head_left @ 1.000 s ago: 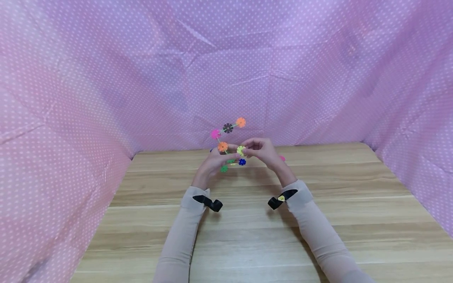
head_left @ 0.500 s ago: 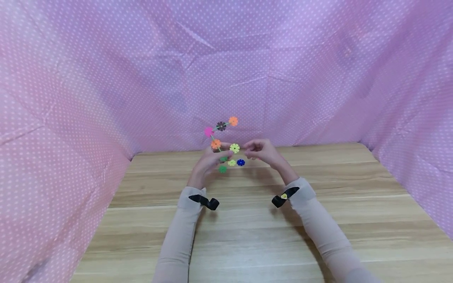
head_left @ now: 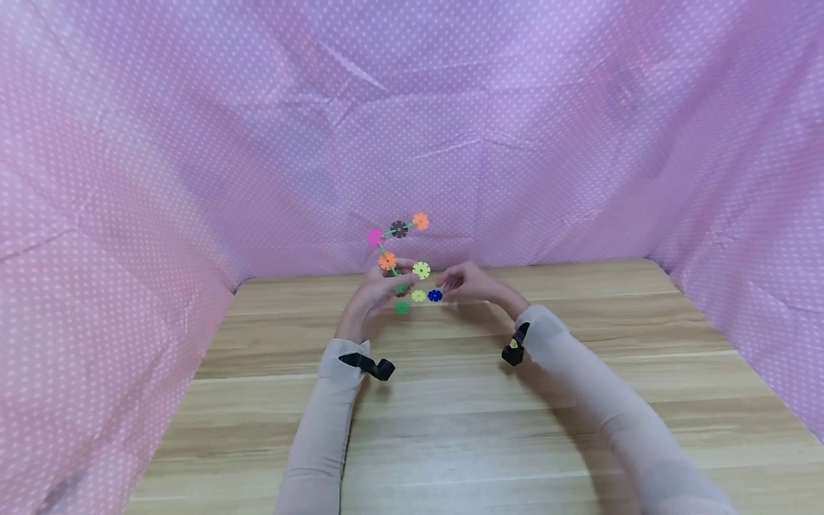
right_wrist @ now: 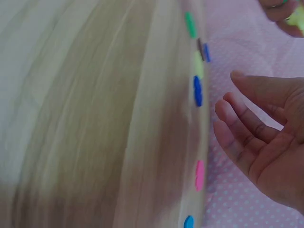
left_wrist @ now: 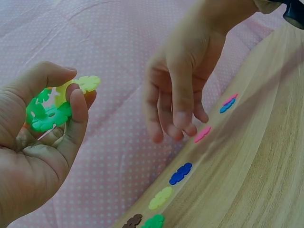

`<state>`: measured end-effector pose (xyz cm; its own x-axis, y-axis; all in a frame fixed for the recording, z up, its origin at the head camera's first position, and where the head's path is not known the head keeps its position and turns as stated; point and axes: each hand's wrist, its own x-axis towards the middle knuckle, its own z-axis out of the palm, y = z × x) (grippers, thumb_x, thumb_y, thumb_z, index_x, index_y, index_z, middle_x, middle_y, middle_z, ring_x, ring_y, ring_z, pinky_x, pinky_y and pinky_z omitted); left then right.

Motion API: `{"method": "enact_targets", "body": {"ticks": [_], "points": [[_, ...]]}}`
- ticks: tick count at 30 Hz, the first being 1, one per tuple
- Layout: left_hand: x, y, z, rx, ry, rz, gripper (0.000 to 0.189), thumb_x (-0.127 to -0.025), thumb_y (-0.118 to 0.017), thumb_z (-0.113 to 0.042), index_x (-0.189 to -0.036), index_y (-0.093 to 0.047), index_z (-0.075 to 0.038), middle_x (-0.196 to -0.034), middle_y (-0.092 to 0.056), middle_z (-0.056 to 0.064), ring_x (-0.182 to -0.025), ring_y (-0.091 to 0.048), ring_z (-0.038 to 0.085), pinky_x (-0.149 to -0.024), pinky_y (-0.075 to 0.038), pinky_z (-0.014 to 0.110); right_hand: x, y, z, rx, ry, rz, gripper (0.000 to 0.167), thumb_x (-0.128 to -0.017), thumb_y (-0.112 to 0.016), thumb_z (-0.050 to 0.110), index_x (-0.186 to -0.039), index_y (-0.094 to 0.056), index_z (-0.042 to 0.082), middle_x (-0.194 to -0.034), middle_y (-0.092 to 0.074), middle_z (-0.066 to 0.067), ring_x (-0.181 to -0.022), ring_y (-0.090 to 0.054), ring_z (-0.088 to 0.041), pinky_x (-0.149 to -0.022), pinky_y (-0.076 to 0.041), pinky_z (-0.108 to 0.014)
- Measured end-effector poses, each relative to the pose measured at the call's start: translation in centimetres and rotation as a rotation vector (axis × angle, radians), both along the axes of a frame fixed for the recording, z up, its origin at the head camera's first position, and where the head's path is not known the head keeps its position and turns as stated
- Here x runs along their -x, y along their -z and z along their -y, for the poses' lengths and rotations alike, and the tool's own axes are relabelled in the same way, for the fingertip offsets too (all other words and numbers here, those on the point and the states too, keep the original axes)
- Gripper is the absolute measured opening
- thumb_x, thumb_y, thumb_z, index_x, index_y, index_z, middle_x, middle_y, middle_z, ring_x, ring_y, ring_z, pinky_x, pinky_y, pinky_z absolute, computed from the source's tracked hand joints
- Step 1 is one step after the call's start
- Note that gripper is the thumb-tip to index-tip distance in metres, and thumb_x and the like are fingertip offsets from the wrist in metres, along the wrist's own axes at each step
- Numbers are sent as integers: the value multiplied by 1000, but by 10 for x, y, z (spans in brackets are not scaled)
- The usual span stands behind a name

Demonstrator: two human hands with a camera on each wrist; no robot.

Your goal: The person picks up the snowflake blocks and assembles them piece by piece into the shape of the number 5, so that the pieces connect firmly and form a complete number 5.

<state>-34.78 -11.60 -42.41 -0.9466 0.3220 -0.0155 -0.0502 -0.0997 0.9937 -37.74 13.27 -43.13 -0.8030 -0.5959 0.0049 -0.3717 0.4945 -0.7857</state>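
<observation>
My left hand (head_left: pixel 370 297) pinches a chain of interlocking notched plastic discs and holds it above the table. A yellow disc (head_left: pixel 421 270) sits at its fingertips. Farther along the chain are an orange disc (head_left: pixel 387 260), a pink disc (head_left: pixel 375 237), a black disc (head_left: pixel 399 229) and another orange disc at the end (head_left: pixel 420 220). Green discs (left_wrist: pixel 51 117) of the chain show inside the palm in the left wrist view. My right hand (left_wrist: pixel 183 80) hangs over the table with relaxed fingers and nothing between them. A loose blue disc (right_wrist: pixel 197 90) lies near its fingertips.
Loose discs lie along the table's far edge: yellow (left_wrist: pixel 161 198), green (left_wrist: pixel 153 222), brown (left_wrist: pixel 132 221), pink (left_wrist: pixel 203 134), and a pink and light blue pair (left_wrist: pixel 228 103). A pink dotted cloth (head_left: pixel 450 129) surrounds the wooden table (head_left: pixel 438 429) at the back and sides.
My right hand has come off the yellow disc and moved slightly right, then down toward the blue disc. My left hand has shifted a little left with the chain.
</observation>
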Motion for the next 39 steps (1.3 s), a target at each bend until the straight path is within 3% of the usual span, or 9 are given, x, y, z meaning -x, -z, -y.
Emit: {"method": "enact_targets", "body": {"ticks": [5,10,17,29,39], "points": [[0,1,0,8,6,-8,38,-94,-69,-2,-131,-60,4,-97,-70,0,-84,-65,13,-72,-57,21,9,7,3,-60,-12,21,32,-87,-75,-2,-118,-68,-7,-108,-73,-21,-96,-67,-23,-85,-57,-28],[1,1,-1,22,-20,19,34,-93,-71,-3,-125,-64,0,-96,-71,-1,-82,-67,12,-75,-59,24,15,12,4,-62,-8,54,35,-87,-76,-2,-120,-67,-7,-111,-72,-23,-98,-66,-22,-87,-56,-25],[1,0,-1,7,-14,23,31,-92,-71,-2,-122,-64,1,-96,-69,1,-79,-66,11,-71,-58,21,19,17,9,-48,13,92,36,-87,-76,0,-121,-68,-6,-110,-72,-21,-92,-63,-18,-79,-55,-25],[0,1,0,6,-13,19,29,-92,-72,-2,-120,-64,0,-97,-70,2,-80,-65,12,-71,-58,22,25,24,16,-46,4,75,31,-88,-76,-1,-118,-71,-7,-81,-64,-9,-70,-49,-10,-62,-42,-20],[0,2,1,27,-28,31,35,-92,-70,-2,-126,-62,2,-96,-71,0,-84,-66,14,-83,-58,31,23,25,14,-45,2,73,28,-86,-78,-2,-112,-72,-7,-96,-71,-18,-82,-56,-14,-72,-48,-21]]}}
